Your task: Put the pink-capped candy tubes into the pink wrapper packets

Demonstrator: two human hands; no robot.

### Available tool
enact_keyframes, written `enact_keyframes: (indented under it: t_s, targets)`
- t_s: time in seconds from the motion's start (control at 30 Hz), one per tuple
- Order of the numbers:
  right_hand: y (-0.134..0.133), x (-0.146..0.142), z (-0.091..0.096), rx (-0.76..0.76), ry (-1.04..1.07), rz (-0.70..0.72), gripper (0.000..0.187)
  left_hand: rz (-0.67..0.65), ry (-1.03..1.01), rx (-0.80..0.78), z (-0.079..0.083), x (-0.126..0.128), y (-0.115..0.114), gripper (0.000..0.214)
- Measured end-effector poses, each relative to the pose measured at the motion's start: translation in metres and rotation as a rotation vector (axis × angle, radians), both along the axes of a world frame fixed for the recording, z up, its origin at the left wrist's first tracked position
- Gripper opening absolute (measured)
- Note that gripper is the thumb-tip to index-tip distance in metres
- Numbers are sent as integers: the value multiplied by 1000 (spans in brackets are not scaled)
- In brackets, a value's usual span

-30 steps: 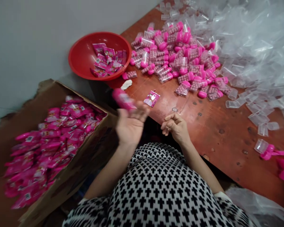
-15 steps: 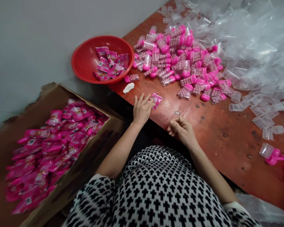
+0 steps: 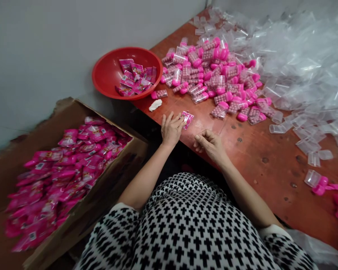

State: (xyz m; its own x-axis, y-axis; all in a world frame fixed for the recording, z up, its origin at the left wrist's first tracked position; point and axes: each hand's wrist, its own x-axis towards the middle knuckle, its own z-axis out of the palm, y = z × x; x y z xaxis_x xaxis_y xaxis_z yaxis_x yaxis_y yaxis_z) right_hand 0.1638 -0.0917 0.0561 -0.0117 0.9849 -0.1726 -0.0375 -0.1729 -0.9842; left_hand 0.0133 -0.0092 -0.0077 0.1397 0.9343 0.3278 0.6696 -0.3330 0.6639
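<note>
Pouch gone from left hand (image 3: 171,131); fingers now spread at packet (image 3: 188,120), handling shifted there. Right hand (image 3: 210,144) beside packet, curled, contents unclear.

Dressed in a white top (image 3: 191,228) with a dense black-cross print, plus matching sleeves (image 3: 109,228) ending in plain white cuffs (image 3: 276,230).

Closed in at left by a plain grey wall (image 3: 45,45), meeting a second wall (image 3: 242,5) in a corner near the top. Furnished with a reddish-brown wooden desk (image 3: 250,161), spotted with dark marks. Lit dimly, with soft sheen.
</note>
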Motion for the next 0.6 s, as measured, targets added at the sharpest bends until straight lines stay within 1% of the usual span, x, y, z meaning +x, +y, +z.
enact_keyframes:
  t_s: [0.1,0.2,0.27,0.3,0.37,0.43,0.47,0.53,0.57,0.6]
  targets:
    - [2,2,-4,1,-21,-3,35,34,-24,3,-1,4,2,20]
    - [11,3,-9,9,-50,-12,35,71,-77,21,-5,6,3,19]
    - [20,2,-13,36,-58,-69,34,82,-145,43,-5,7,0,18]
    - [25,0,-14,52,-47,-114,34,80,-189,54,-3,8,-4,19]
    - [35,-5,-17,65,12,-198,42,42,-281,77,5,11,-13,21]
    - [44,-8,-18,62,100,-233,50,-21,-367,84,17,14,-25,21]
    - [48,-8,-18,65,138,-238,50,-45,-413,70,24,15,-30,21]
    - [53,-6,-16,79,186,-236,46,-46,-549,-30,36,16,-37,23]
    - [54,-3,-15,79,193,-215,46,-26,-648,-125,41,15,-38,26]
    - [54,1,-13,69,189,-174,46,7,-775,-262,45,14,-38,30]
